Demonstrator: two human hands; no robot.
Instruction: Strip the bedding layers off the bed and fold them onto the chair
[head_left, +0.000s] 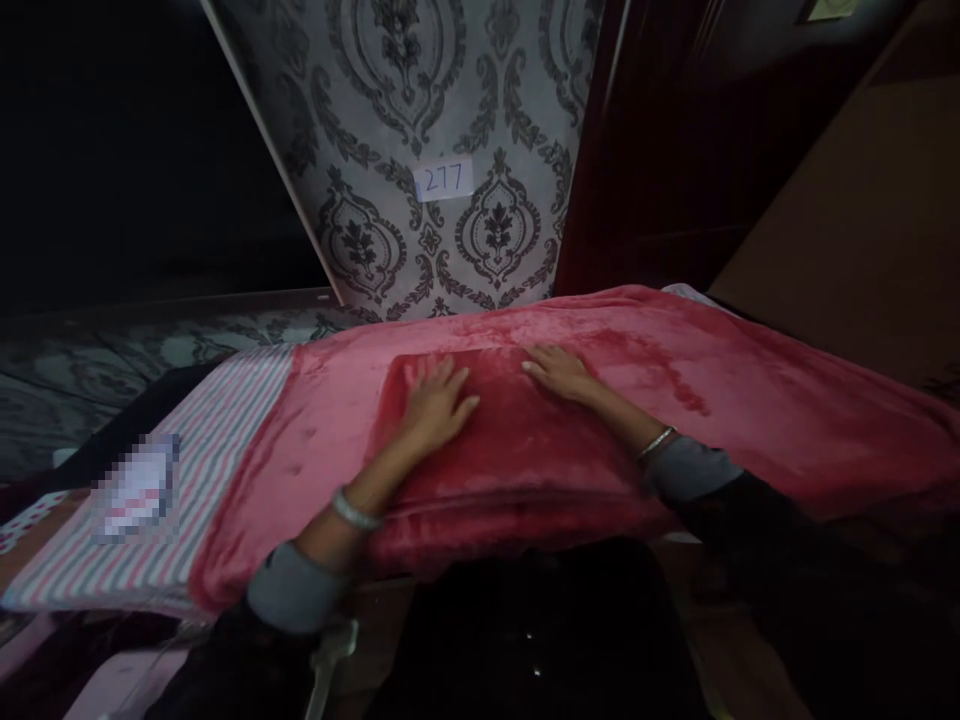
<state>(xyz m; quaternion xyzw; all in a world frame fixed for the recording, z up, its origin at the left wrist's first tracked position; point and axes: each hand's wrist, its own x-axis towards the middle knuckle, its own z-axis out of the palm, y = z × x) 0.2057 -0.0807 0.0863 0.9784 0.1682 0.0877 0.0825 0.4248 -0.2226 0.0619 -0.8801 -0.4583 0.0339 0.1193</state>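
Observation:
A plush red blanket (517, 440), folded into a thick rectangle, lies in front of me. Beneath it spreads a larger pink-red blanket (750, 370) that covers most of the surface. My left hand (437, 405) rests flat on the folded blanket's left part, fingers spread. On its far right part lies my right hand (559, 374), palm down with the fingers stretched out. Neither hand grips the cloth. Each wrist wears a bracelet.
A striped cloth (232, 430) stretches out at the left, with a blurred-out item (139, 490) on it. Behind stands a patterned wall (435, 90) bearing a paper marked 277 (444, 179). A large dark screen (150, 150) is at the left, a dark red door (660, 150) at the right.

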